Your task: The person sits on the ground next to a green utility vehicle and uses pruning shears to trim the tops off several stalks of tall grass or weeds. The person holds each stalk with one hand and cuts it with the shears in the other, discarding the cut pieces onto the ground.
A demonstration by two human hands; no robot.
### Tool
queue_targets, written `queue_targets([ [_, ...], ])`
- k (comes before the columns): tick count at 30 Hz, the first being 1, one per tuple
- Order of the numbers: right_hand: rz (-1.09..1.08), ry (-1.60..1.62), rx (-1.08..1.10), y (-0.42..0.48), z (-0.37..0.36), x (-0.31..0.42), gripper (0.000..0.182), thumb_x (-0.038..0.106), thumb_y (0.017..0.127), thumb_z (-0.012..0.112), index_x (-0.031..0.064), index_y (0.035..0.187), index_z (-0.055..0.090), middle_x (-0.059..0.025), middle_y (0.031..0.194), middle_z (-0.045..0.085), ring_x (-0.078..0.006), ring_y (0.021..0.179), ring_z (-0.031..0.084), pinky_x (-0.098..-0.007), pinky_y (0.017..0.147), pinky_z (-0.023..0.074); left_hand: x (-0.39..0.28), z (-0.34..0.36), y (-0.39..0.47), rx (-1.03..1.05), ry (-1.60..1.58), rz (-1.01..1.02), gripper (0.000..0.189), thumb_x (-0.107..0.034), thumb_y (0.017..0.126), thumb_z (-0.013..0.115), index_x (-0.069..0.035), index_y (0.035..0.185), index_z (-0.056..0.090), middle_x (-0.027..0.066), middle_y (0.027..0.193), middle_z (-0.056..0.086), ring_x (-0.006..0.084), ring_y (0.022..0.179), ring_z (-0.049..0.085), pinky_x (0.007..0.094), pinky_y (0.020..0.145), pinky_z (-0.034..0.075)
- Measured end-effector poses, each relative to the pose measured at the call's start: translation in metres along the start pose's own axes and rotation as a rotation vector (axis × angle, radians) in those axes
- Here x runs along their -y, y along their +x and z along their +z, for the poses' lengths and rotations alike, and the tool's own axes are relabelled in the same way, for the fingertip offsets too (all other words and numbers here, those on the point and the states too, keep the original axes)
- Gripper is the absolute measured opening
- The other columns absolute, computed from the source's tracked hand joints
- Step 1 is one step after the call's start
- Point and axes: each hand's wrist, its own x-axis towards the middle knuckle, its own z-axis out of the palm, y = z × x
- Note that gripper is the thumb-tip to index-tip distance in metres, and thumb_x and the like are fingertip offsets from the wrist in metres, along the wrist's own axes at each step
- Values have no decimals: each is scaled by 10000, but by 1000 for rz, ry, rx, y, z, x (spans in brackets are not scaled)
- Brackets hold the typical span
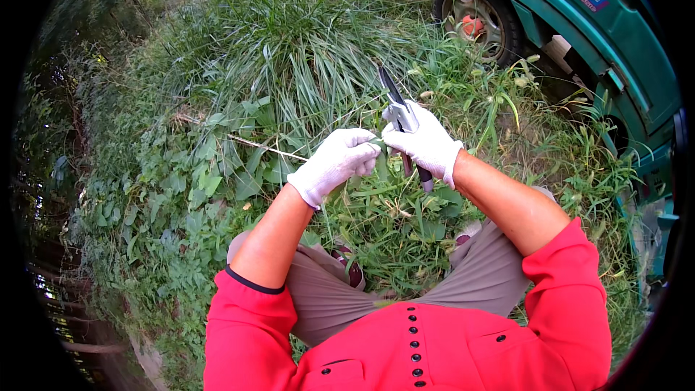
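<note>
White knitted gloves cover both hands, which meet in front of me above the weeds. My left hand (pixel 341 162) pinches a green leaf (pixel 382 158) between thumb and fingers. Close against its fingertips, my right hand (pixel 426 138) grips a pair of garden shears (pixel 400 111). The dark blades of the shears point up and away from me, and the grey-tipped handles stick out below the palm. My right fingertips also lie at the leaf; whether they hold it is hard to tell.
A thick clump of long grass (pixel 309 60) grows ahead. Broad-leaved weeds (pixel 201 179) spread to the left, with a dry stalk (pixel 266 146) across them. A green vehicle (pixel 613 43) with a black-tyred wheel (pixel 478 21) stands at right. My knees and shoes (pixel 350 267) are below.
</note>
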Motion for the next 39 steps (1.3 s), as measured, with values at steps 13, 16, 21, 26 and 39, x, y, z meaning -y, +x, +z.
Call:
queue_targets([
  [13,-88,-10,-195,7,-26,5,323,130,804,703,44,1062,530,-32,856,581,-107,684,576,-266,624,500,-10,-20,-14,89,25,-26,161,-137,924,568,3,980,625,3,691,577,64,556,513,243,596,481],
  [16,-47,-227,-180,6,-31,3,340,244,819,714,52,1024,522,-64,867,595,-161,760,584,-310,711,493,-6,-25,-13,17,-37,-44,162,-111,918,556,8,996,633,-13,689,574,46,565,500,219,566,454],
  [21,-18,-394,-87,-8,-24,8,377,347,832,707,64,963,495,-81,871,593,-197,788,555,-343,762,470,-7,-31,-16,-186,-46,11,172,-100,912,556,15,1007,642,-33,694,577,30,586,495,193,551,404],
  [26,126,-540,96,-20,-17,10,474,469,852,648,42,999,503,-123,909,564,-248,815,538,-381,787,452,-9,-36,-18,-223,-121,45,180,-96,909,556,27,1016,633,-23,710,577,42,590,488,188,578,400],
  [39,104,-691,118,-10,-31,16,517,501,841,648,37,1016,504,-122,889,546,-239,805,516,-365,781,446,-14,-41,-22,-195,-212,-4,187,-130,923,565,17,1033,601,-21,719,560,39,536,448,221,614,480],
])
